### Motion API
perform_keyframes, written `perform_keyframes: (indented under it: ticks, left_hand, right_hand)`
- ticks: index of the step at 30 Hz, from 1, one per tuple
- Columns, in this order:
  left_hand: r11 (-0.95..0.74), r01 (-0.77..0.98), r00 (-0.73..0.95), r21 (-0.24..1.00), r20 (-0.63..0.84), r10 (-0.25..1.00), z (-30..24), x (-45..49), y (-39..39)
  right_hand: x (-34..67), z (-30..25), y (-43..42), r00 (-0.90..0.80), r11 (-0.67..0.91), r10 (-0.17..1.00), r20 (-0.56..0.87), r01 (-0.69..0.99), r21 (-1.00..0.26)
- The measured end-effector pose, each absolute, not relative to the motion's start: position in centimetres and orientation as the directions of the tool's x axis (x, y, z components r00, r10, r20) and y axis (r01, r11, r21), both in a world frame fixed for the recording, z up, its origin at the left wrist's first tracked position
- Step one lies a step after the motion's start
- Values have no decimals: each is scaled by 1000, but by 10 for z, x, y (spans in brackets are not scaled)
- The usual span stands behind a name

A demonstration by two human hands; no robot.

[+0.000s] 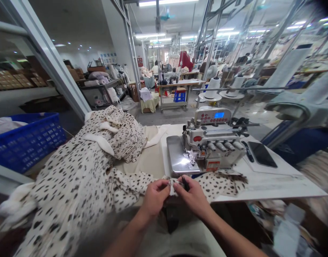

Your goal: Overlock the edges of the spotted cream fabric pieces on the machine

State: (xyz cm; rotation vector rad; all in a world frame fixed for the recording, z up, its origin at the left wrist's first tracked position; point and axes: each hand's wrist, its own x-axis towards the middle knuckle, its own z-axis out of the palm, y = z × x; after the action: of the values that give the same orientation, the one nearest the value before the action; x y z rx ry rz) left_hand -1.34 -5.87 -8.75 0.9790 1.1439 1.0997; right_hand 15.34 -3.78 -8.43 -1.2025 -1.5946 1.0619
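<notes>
At the table's front edge, below the overlock sewing machine point(213, 141), my two hands are close together on black-spotted cream fabric point(134, 184). My left hand point(154, 196) is closed, pinching the fabric between thumb and fingers. My right hand point(192, 196) is closed too, with its thumb and fingertips at the same piece. A small dark tool point(184, 182) sticks up from the right fingers; its kind is hard to make out. Part of the spotted cloth runs out to the right in front of the machine. The pinched edge is mostly hidden by my fingers.
A large heap of spotted fabric point(73, 178) covers the left side and hangs off the table. Behind it stands a blue plastic basket point(27, 142). A phone point(261, 154) lies right of the machine on the white table point(281, 184). Thread cones point(214, 89) stand behind.
</notes>
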Motion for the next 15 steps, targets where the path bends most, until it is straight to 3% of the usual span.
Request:
perform_keyframes:
  ticks: [8, 10, 12, 15]
  left_hand:
    - [125, -92, 55, 988, -121, 991, -84, -13, -55]
    - [187, -185, -15, 965, -193, 981, -82, -12, -56]
    - [214, -363, -98, 907, -266, 959, -80, -18, -59]
    - [147, -588, -257, 796, -356, 899, -72, -44, -64]
  right_hand:
    - [150, -86, -41, -182, 195, 973, 141, 325, -925]
    - [151, -89, -44, -151, 260, 964, 220, 340, -904]
    - [155, -94, -48, -102, 396, 916, 387, 371, -840]
    - [167, -103, -55, -64, 554, 808, 585, 418, -720]
